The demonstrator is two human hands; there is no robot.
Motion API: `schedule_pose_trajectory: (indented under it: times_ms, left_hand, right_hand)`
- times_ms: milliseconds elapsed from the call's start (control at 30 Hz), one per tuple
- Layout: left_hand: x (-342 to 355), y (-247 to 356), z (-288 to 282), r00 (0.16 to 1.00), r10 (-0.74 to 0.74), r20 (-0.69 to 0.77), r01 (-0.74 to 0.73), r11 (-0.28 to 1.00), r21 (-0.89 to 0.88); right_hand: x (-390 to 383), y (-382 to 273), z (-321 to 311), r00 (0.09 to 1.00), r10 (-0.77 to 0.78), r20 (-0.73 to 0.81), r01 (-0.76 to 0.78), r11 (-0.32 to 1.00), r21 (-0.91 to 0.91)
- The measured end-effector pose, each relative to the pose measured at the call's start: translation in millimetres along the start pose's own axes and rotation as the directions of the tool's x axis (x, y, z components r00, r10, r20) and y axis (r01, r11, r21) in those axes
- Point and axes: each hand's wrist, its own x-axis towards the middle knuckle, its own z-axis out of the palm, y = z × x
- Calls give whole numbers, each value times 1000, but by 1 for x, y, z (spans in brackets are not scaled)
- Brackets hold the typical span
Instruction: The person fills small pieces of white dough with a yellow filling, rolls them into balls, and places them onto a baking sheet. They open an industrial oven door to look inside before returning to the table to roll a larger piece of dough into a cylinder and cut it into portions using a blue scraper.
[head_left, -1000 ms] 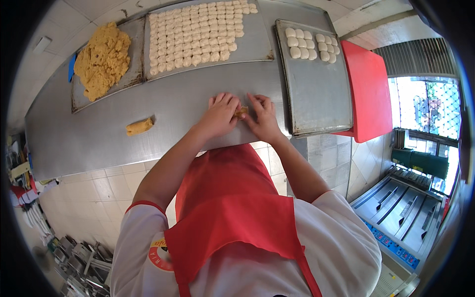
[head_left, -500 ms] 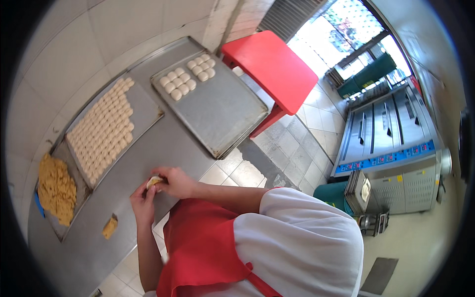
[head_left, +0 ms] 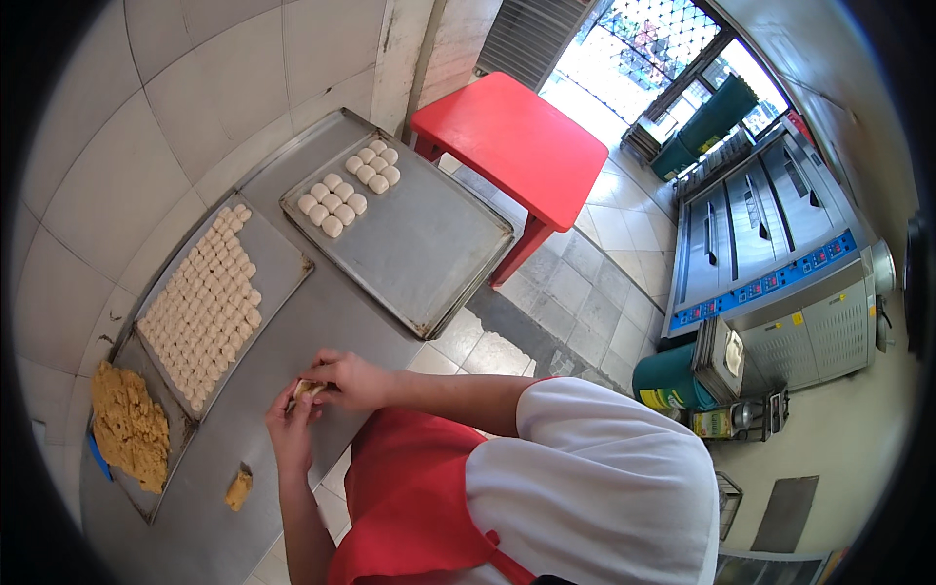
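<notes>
Right hand (head_left: 353,382) has curled further over the dough (head_left: 311,388), so less of it shows now! Left hand (head_left: 290,432) grips the other side, right pinches, and it sits between them over the table (head_left: 336,307); the yellow lump (head_left: 239,487) lies well apart.

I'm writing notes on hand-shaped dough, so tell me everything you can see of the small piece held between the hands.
The small dough piece looks soft and pale cream, with a yellowish patch showing. The left hand and right hand hold it in their fingers and cover much of it, so its full outline and underside are hidden. It is over the metal table, near the front edge; whether it touches cannot be told.
</notes>
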Motion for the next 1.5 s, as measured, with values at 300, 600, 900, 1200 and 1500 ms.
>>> schedule_pose_trajectory:
  times_ms: [300, 600, 900, 1200, 1500]
  left_hand:
    - [39, -36, -23, 952, 305, 25, -245, 713, 657]
    - [2, -87, 32, 829, 533, 171, -494, 553, 671]
    - [19, -57, -8, 828, 366, -424, -302, 929, 212]
    - [23, -78, -13, 804, 334, -492, -240, 939, 245]
    - [35, -40, -9, 946, 317, 66, -212, 452, 867]
  right_hand:
    - [12, 56, 37, 995, 44, 89, -28, 984, -175]
    - [-25, 51, 64, 915, 399, -61, -383, 906, 180]
    - [57, 27, 31, 985, -102, 142, 157, 873, -461]
    - [72, 72, 74, 1000, 26, -1, -21, 749, -662]
    - [55, 58, -18, 838, 297, 458, -243, 954, -173]
